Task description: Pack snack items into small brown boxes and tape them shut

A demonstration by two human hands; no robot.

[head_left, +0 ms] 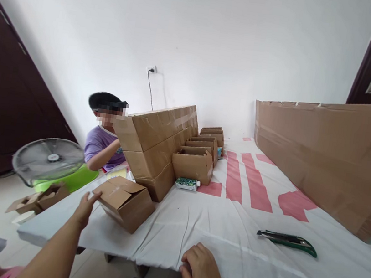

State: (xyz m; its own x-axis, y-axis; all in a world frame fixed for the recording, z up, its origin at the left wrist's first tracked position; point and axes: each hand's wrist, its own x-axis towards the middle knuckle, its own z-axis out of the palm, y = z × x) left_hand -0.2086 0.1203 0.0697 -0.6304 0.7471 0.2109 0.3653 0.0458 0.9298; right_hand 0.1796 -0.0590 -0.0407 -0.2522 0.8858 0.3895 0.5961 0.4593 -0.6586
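The box (pixel 124 203) sits on the table (pixel 218 226), a gap showing at its top flap. The left hand (pixel 84 212) meets its left edge, fingers slightly apart; whether they grip, I cannot tell. Pressing low on the walls should spare the flap. The right hand (pixel 204 269), loosely curled, thumb apart, could brace the opposite side, near the stack (pixel 163 138).

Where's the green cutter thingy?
In the head view, the green cutter lies toward the right, on the white cloth, to the right of the right hand and on the near side of the big cardboard box.
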